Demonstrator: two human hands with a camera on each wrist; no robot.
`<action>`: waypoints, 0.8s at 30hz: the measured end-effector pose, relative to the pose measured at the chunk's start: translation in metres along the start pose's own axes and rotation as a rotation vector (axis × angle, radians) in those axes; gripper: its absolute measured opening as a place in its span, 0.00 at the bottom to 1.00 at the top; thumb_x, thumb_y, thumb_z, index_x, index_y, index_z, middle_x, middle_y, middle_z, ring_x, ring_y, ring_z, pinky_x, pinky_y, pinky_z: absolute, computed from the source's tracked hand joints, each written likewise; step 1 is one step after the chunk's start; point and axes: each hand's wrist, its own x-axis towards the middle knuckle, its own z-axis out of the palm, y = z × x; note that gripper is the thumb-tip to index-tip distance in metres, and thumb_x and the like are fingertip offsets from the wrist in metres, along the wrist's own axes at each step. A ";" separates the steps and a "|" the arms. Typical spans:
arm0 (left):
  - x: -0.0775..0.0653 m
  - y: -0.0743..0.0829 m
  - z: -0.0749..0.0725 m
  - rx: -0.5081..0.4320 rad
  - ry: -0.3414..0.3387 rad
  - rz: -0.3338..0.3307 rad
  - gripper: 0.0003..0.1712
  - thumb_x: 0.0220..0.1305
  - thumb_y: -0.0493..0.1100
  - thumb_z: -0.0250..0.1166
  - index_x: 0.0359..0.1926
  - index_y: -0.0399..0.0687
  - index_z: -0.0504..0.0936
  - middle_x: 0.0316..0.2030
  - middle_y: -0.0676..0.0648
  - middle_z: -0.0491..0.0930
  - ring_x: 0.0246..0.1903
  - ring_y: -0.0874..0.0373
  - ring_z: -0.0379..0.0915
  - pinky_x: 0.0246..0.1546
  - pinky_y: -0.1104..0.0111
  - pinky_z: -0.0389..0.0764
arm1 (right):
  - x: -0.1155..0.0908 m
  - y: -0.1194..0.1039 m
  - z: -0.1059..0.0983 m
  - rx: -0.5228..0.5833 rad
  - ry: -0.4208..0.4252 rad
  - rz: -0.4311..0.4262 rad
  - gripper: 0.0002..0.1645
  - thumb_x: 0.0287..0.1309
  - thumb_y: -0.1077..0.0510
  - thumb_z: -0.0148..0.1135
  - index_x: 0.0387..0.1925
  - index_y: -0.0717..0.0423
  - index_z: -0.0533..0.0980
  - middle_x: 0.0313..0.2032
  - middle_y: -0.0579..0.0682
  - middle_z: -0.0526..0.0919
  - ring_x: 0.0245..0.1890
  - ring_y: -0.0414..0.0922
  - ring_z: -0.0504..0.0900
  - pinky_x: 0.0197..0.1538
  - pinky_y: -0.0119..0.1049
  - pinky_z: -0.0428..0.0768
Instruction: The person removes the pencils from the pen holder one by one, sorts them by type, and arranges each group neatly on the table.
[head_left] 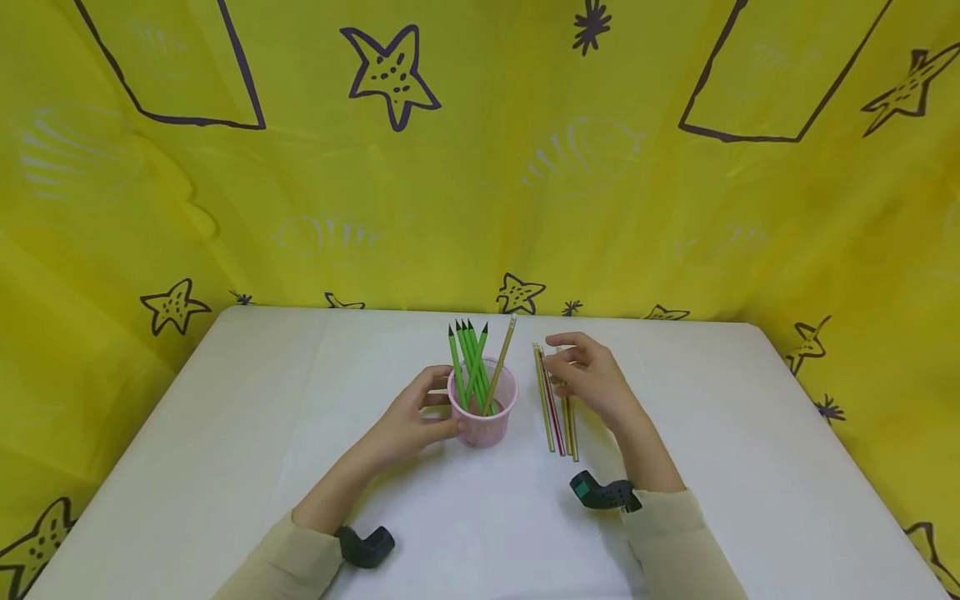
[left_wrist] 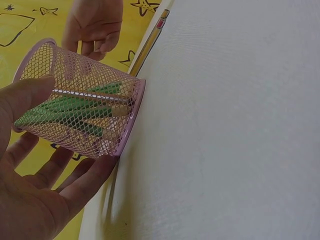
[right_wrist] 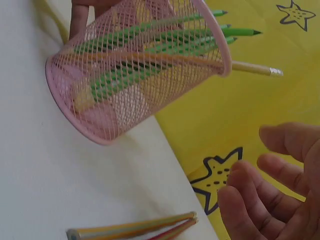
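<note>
A pink mesh pencil cup (head_left: 482, 430) stands upright on the table, held by my left hand (head_left: 411, 423), its thumb and fingers around the near left side. Several green pencils (head_left: 456, 367) stand in it with dark tips up, along with one gold pencil (head_left: 502, 360) whose pale end points up. To the right of the cup, several loose gold pencils and a red pencil (head_left: 554, 408) lie side by side. Over their far ends hovers my right hand (head_left: 592, 375); in the right wrist view its fingers (right_wrist: 245, 185) are loosely bent with nothing between them.
The table (head_left: 225, 433) has a white cover. Behind it and at both sides hangs a yellow cloth (head_left: 465, 183) printed with starfish and fish. A dark wrist device (head_left: 366, 547) sits at the left cuff, another device (head_left: 603, 492) at the right.
</note>
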 end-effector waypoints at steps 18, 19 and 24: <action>0.000 0.001 0.001 -0.016 -0.001 0.002 0.40 0.58 0.36 0.73 0.69 0.49 0.64 0.66 0.38 0.68 0.62 0.39 0.71 0.56 0.54 0.81 | -0.009 -0.016 0.031 -0.047 -0.131 -0.173 0.26 0.69 0.50 0.60 0.65 0.54 0.72 0.54 0.59 0.80 0.49 0.53 0.81 0.48 0.41 0.86; 0.000 0.001 0.001 -0.016 0.000 0.003 0.40 0.58 0.36 0.73 0.69 0.49 0.64 0.66 0.38 0.68 0.62 0.38 0.71 0.56 0.54 0.81 | -0.009 -0.016 0.032 -0.049 -0.133 -0.173 0.26 0.69 0.50 0.60 0.65 0.54 0.73 0.54 0.58 0.80 0.49 0.52 0.81 0.48 0.40 0.86; 0.000 0.000 0.002 -0.011 0.002 -0.005 0.40 0.58 0.35 0.73 0.69 0.49 0.64 0.66 0.38 0.69 0.62 0.39 0.71 0.56 0.55 0.81 | -0.011 -0.015 0.037 -0.053 -0.145 -0.180 0.24 0.70 0.49 0.59 0.62 0.54 0.74 0.57 0.57 0.80 0.50 0.52 0.81 0.49 0.41 0.85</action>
